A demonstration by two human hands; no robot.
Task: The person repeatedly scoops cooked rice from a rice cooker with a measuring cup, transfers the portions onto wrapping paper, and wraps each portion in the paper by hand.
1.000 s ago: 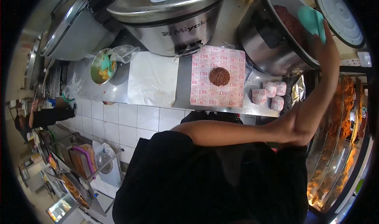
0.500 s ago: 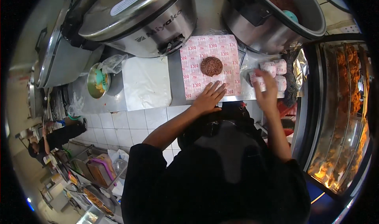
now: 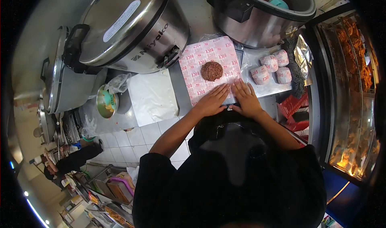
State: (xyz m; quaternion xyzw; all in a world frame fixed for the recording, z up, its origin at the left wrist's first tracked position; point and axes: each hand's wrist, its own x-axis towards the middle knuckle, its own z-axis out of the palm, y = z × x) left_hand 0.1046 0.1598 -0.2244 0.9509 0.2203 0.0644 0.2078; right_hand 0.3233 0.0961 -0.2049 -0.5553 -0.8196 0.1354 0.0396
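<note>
A round mound of reddish-brown rice [image 3: 212, 71] sits near the middle of a pink-and-white printed wrapping paper [image 3: 194, 61] on the counter. My left hand [image 3: 213, 100] lies with outstretched fingers on the paper's near edge, just below the mound. Close beside it, my right hand [image 3: 247, 99] rests flat at the paper's near right corner, fingers extended and holding nothing visible. To the right of the sheet stand several paper-wrapped bundles [image 3: 260, 75] grouped together.
A lidded steel rice cooker [image 3: 132, 39] stands behind on the left; an uncovered cooker [image 3: 257, 23] of brown rice is at the back right. White sheets [image 3: 152, 97] and a metal bowl [image 3: 107, 101] lie left. A lit glass cabinet [image 3: 350, 107] of fried food borders the right; a person [image 3: 78, 159] is far left.
My right hand has come from the wrapped bundles down to the paper's near right corner, beside my left hand. My left hand stays on the sheet. The whole view has tilted somewhat.
</note>
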